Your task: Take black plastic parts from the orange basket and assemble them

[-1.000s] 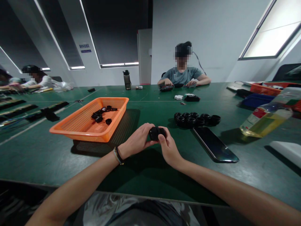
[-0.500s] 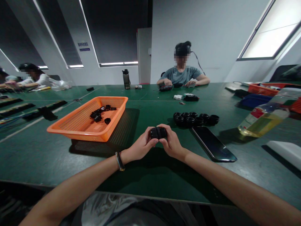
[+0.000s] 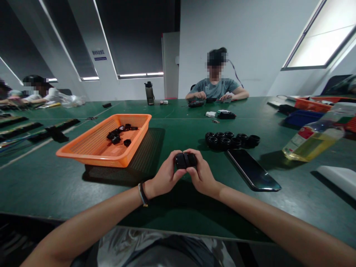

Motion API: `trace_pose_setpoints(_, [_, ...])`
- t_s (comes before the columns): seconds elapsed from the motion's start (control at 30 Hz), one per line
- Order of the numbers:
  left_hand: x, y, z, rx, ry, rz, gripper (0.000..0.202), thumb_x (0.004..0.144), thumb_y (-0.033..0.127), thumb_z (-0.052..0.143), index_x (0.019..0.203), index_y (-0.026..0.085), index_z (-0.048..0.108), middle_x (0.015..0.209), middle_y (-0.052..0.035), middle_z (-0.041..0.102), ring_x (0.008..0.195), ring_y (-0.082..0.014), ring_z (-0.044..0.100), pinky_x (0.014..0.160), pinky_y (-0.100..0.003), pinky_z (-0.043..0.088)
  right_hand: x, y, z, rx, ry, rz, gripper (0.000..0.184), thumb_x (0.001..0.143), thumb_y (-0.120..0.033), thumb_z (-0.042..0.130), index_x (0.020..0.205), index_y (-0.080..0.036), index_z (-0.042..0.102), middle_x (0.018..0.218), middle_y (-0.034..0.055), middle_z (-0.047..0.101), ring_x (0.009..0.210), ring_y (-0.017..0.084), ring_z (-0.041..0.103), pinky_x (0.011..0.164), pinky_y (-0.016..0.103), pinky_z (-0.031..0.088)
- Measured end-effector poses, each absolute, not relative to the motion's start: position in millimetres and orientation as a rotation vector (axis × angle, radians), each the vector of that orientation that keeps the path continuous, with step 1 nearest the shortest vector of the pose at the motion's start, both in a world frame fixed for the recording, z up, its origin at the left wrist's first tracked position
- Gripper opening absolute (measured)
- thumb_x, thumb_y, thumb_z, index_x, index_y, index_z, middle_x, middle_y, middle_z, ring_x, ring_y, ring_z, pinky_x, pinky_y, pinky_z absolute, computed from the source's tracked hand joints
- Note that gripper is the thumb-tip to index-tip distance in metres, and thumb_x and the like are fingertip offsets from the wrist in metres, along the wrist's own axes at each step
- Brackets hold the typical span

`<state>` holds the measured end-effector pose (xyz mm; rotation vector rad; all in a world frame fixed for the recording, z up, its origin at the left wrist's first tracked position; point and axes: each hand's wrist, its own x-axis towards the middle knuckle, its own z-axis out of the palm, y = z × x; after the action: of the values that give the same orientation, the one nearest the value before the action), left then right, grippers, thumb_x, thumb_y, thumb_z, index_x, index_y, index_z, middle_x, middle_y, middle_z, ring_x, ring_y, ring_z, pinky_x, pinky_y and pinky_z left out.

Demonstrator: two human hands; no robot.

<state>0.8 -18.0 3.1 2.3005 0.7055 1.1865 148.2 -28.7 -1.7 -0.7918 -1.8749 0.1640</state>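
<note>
Both hands close round a short, glossy black cylindrical part (image 3: 181, 161), ribbed or grooved near its middle, held just above the table. My left hand (image 3: 167, 174) grips its left end, thumb below and fingers behind. On its right end, my right hand (image 3: 204, 174) has the same kind of grip, and the thumbs nearly meet. Whether the part is one piece or two pressed together I cannot tell. Several black round hollow parts (image 3: 225, 141) stand grouped beyond my right hand. To the left, an orange basket (image 3: 136, 150) holds several small black pieces (image 3: 115, 139).
A smartphone (image 3: 253, 170) lies right of my hands. Behind it leans a bottle of yellow liquid (image 3: 308, 142), near a white box (image 3: 338, 180). Across the green table (image 3: 172, 122) sits a co-worker (image 3: 215, 87); a dark drink bottle (image 3: 149, 93) stands at the far side.
Both hands and the black part have shifted slightly towards me and left. The part is turned a little, showing more of its left end. Across the table, the co-worker's hand has moved slightly right.
</note>
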Motion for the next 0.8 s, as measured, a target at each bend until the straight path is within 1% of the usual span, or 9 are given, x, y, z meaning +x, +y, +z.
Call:
trace_pose_setpoints(0.2, [-1, -17, 7, 2.421, 0.698, 1.212, 0.051, 0.083, 0.059, 0.025, 0.103, 0.014, 0.038, 0.091, -0.0075, 0.048, 0.082, -0.0177, 0.048, 0.075, -0.031, 0.042, 143, -35, -1, -0.834, -1.796, 0.254, 0.041, 0.086, -0.053, 0.025, 0.104, -0.019, 0.039, 0.086, 0.0062, 0.055, 0.071, 0.017, 0.056, 0.064, 0.029, 0.047])
trace_pose_setpoints(0.33, [-3, -15, 10, 2.506, 0.708, 1.213, 0.045, 0.084, 0.054, 0.028, 0.102, 0.014, 0.038, 0.091, -0.0074, 0.048, 0.082, -0.0176, 0.048, 0.074, -0.031, 0.042, 139, -40, -2, -0.86, -1.74, 0.347, 0.039, 0.086, -0.052, 0.026, 0.103, -0.019, 0.04, 0.086, 0.0055, 0.056, 0.073, 0.017, 0.056, 0.065, 0.029, 0.046])
trace_pose_setpoints(0.43, [-5, -12, 12, 2.588, 0.728, 1.204, 0.043, 0.084, 0.053, 0.033, 0.104, 0.015, 0.038, 0.093, -0.0081, 0.049, 0.084, -0.0186, 0.049, 0.075, -0.032, 0.042, 136, -41, -3, -0.901, -1.685, 0.4, 0.04, 0.086, -0.053, 0.025, 0.101, -0.019, 0.041, 0.083, 0.0049, 0.056, 0.071, 0.017, 0.057, 0.064, 0.029, 0.046])
trace_pose_setpoints(0.6, [-9, -6, 13, 2.706, 0.71, 1.193, 0.048, 0.082, 0.056, 0.034, 0.105, 0.015, 0.039, 0.095, -0.0099, 0.051, 0.087, -0.0208, 0.049, 0.077, -0.035, 0.042, 135, -40, -4, -0.896, -1.666, 0.434, 0.042, 0.085, -0.055, 0.027, 0.1, -0.019, 0.042, 0.082, 0.0046, 0.057, 0.071, 0.017, 0.057, 0.063, 0.028, 0.046])
trace_pose_setpoints(0.8, [-9, 4, 7, 2.699, 0.759, 1.106, 0.043, 0.083, 0.05, 0.038, 0.106, 0.013, 0.039, 0.098, -0.011, 0.051, 0.092, -0.0211, 0.05, 0.08, -0.036, 0.043, 134, -32, -9, -0.958, -1.572, 0.561, 0.042, 0.084, -0.055, 0.03, 0.098, -0.018, 0.044, 0.082, 0.0049, 0.058, 0.074, 0.018, 0.057, 0.065, 0.029, 0.047])
